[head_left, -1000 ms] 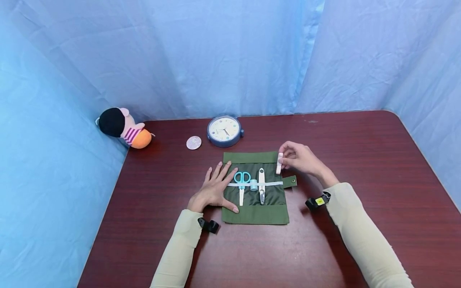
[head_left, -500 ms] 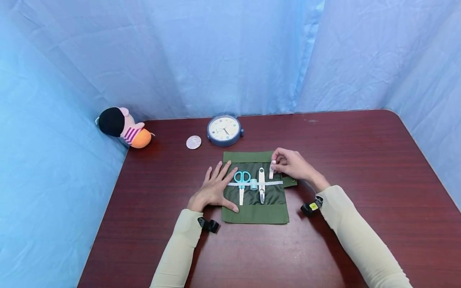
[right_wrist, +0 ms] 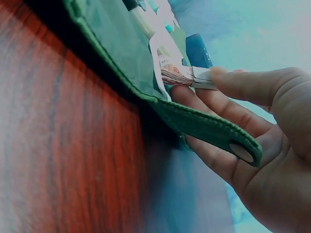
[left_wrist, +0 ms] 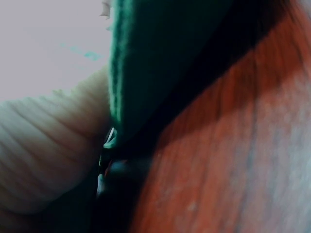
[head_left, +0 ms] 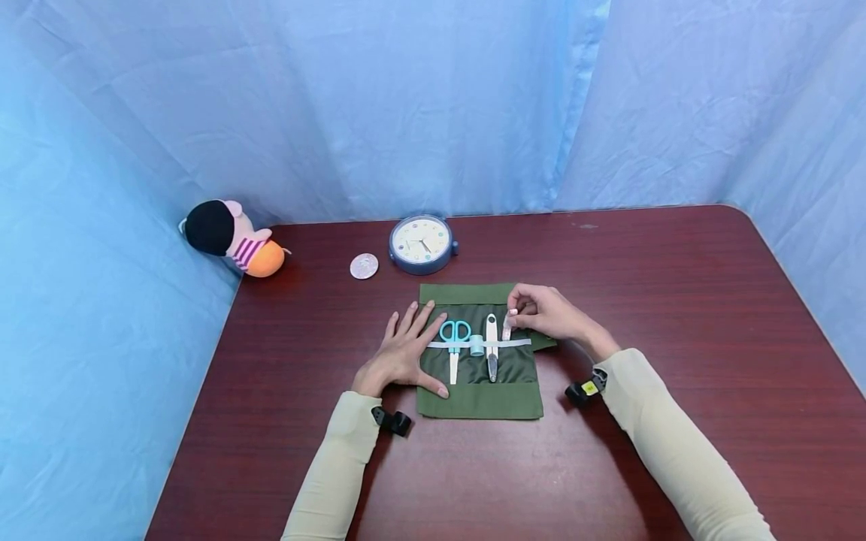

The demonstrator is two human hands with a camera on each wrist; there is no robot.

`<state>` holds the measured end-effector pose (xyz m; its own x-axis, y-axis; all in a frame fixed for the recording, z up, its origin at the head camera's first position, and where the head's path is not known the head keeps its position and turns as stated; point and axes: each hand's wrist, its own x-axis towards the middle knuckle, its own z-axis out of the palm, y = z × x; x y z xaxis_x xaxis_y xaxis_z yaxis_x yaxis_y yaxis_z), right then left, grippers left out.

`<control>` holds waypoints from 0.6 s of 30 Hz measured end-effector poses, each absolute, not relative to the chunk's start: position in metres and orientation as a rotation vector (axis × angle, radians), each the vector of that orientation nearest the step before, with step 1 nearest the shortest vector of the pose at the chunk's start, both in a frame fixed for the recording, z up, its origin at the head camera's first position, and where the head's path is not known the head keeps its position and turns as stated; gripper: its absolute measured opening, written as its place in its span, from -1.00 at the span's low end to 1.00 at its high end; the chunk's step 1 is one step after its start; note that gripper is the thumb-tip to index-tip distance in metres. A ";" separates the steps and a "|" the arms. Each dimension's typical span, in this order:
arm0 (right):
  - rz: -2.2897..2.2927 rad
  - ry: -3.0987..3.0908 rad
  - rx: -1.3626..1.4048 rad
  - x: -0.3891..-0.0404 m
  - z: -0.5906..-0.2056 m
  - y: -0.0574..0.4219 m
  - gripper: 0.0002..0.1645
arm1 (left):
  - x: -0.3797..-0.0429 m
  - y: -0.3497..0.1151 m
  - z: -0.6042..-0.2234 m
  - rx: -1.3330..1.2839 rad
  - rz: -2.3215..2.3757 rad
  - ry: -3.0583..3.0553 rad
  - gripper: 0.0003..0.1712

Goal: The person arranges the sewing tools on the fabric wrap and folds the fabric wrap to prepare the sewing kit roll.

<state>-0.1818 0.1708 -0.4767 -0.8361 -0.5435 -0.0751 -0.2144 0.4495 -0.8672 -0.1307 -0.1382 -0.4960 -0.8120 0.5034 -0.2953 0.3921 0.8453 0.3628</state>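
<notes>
An unrolled green sewing kit pouch [head_left: 480, 402] lies on the table with a white elastic band [head_left: 517, 343] across it. Under the band sit blue-handled scissors [head_left: 455, 349], a small light-blue cylinder [head_left: 476, 346] and a white-handled tool with a metal tip [head_left: 492, 338]. My left hand [head_left: 404, 353] presses on the pouch's left side, fingers spread. At the right, my right hand [head_left: 551, 312] pinches a folded tape measure [right_wrist: 175, 73] between thumb and fingers. The tape's lower end is right at the band. A snap strap [right_wrist: 214, 131] sticks out beneath the right hand.
Behind the pouch stand a blue round clock [head_left: 421, 244] and a pale round disc [head_left: 364, 266]. A plush doll [head_left: 233, 237] lies at the table's back left corner. Blue curtains [head_left: 433, 105] enclose the back and sides of the brown table [head_left: 676, 300].
My right hand has brought the tape measure left and toward me, from the pouch's upper right edge down to the band. My left hand has stayed in place.
</notes>
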 end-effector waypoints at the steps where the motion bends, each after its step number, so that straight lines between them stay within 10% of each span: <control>1: -1.331 2.365 -0.648 -0.182 -0.476 0.171 -0.82 | -0.131 -0.138 -0.496 0.666 0.404 2.641 0.58; 18: -1.189 2.475 -0.666 -0.186 -0.476 0.168 -0.83 | -0.130 -0.131 -0.477 0.683 0.662 2.644 0.30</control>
<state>-0.1856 0.1681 -0.4762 -0.8421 -0.5336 -0.0785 -0.2721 0.5460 -0.7924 -0.1300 -0.1308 -0.4767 -0.8306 0.5218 -0.1947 0.3684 0.7770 0.5105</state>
